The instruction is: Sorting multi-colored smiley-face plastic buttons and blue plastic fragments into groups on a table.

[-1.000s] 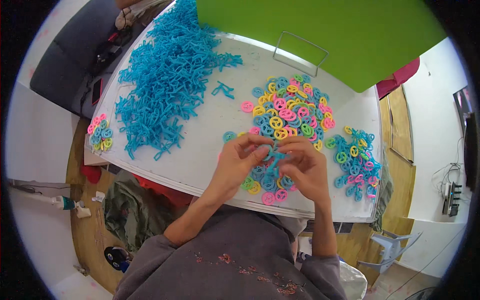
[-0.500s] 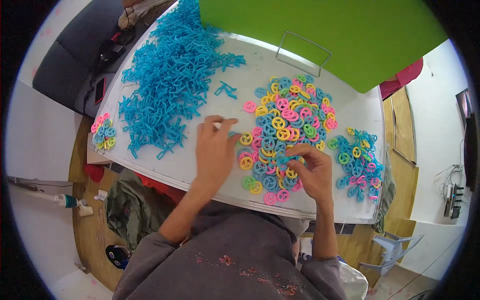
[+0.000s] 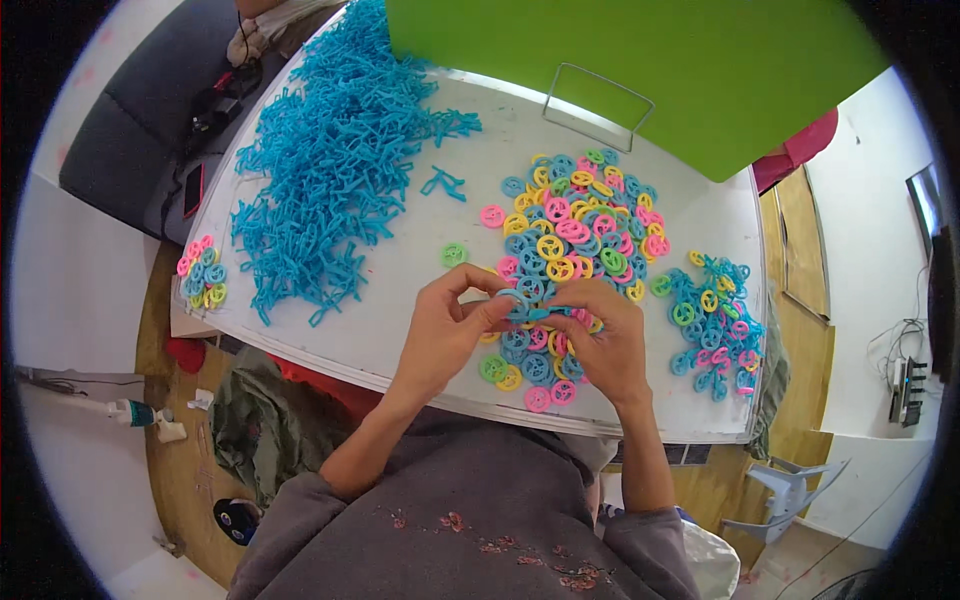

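Note:
Over the near side of the wheel heap, my two hands meet at the fingertips. My left hand (image 3: 452,322) pinches a blue plastic wheel (image 3: 514,304) between thumb and fingers. Against it, my right hand (image 3: 603,333) grips a small blue plastic clip piece (image 3: 540,313), mostly covered by the fingers. Whether the two parts are joined I cannot tell. Beneath and beyond the hands spreads a heap of spoked wheels (image 3: 571,230) in pink, yellow, blue and green. A single green wheel (image 3: 454,255) lies just beyond my left hand.
A large pile of blue clip pieces (image 3: 330,150) covers the table's left side. At the right edge sits a cluster of blue pieces with wheels (image 3: 715,325). Several wheels (image 3: 204,272) lie at the left corner. A green box (image 3: 640,70) with a wire handle stands behind.
My left hand has moved right and nearer, now bringing a blue wheel up to the clip piece in my right hand. My right hand has shifted slightly left. A green wheel is uncovered.

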A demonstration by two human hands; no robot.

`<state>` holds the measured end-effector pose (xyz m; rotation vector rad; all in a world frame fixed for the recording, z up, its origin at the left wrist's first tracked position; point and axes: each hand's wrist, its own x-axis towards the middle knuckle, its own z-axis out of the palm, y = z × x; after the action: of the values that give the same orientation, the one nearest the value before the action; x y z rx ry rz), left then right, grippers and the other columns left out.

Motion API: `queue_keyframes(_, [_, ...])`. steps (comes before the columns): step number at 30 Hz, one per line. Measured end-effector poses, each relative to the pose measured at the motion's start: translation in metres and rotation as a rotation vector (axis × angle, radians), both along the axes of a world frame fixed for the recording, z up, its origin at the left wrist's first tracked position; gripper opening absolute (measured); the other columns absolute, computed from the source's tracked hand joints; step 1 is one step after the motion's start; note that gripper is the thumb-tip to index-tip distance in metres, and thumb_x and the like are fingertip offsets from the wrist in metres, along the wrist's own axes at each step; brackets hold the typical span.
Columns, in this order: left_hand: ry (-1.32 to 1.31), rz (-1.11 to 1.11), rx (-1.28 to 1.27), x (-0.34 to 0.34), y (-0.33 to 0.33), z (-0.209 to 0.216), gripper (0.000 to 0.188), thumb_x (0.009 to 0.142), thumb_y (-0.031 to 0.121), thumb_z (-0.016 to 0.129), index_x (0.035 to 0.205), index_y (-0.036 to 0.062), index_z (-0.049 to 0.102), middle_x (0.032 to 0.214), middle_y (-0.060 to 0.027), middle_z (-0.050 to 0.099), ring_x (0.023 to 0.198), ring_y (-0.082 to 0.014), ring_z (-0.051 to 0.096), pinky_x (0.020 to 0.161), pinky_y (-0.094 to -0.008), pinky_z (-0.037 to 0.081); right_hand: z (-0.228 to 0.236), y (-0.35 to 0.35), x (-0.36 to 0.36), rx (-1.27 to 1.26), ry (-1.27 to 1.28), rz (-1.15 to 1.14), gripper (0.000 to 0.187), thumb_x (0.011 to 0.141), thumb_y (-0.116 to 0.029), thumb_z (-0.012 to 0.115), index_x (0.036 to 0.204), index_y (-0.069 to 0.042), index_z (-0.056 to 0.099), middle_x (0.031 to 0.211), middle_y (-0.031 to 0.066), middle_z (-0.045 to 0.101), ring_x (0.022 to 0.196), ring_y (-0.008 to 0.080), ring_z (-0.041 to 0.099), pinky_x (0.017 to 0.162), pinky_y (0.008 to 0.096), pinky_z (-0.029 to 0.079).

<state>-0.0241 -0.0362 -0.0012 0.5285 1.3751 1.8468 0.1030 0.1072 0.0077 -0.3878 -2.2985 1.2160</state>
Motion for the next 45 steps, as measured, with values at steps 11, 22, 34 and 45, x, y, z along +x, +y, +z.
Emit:
queue_keyframes(11, [0.155,0.126,-0.1,0.004,0.013,-0.008,0.011,0.085,-0.011,0.055,0.09,-0.0012,0.052,0.088,-0.006,0.059,0.083,-0.0129,0.062,0.073,-0.0261,0.055,0.005,-0.012,-0.004,-0.064,-0.122,-0.084,0.019,0.074,0.005,0.068,0.093,0.001,0.067,0.088,0.0126,0.069,0.079,0.0198,0.067,0.07,0.0287,0.052])
queue_keyframes(22, [-0.107,-0.073,-0.068,-0.014,0.014,-0.017,0.014,0.083,-0.007,0.061,0.092,-0.0001,0.052,0.09,-0.0053,0.059,0.083,-0.0118,0.061,0.072,-0.0258,0.054,-0.002,-0.015,-0.003,0.153,0.033,-0.186,0.017,0.07,-0.004,0.074,0.086,-0.003,0.068,0.083,0.0109,0.068,0.075,0.0259,0.065,0.062,0.0331,0.051])
queue_keyframes(34, [0.031,-0.032,-0.101,-0.01,0.02,-0.012,0.012,0.084,-0.01,0.057,0.088,-0.0004,0.052,0.089,-0.0077,0.061,0.084,-0.0136,0.062,0.074,-0.0261,0.054,-0.003,-0.01,0.0,0.114,-0.014,-0.159,0.017,0.072,0.003,0.071,0.089,0.001,0.068,0.085,0.0087,0.07,0.076,0.0152,0.065,0.069,0.0273,0.05])
queue_keyframes(45, [0.246,0.169,-0.006,0.016,0.023,-0.01,0.012,0.087,-0.008,0.055,0.095,-0.001,0.061,0.094,-0.0058,0.058,0.09,-0.0135,0.062,0.079,-0.0271,0.055,-0.001,-0.004,-0.002,-0.665,-0.121,-0.179,0.022,0.082,-0.008,0.072,0.1,0.004,0.067,0.081,0.0083,0.069,0.07,0.008,0.063,0.055,0.0186,0.044])
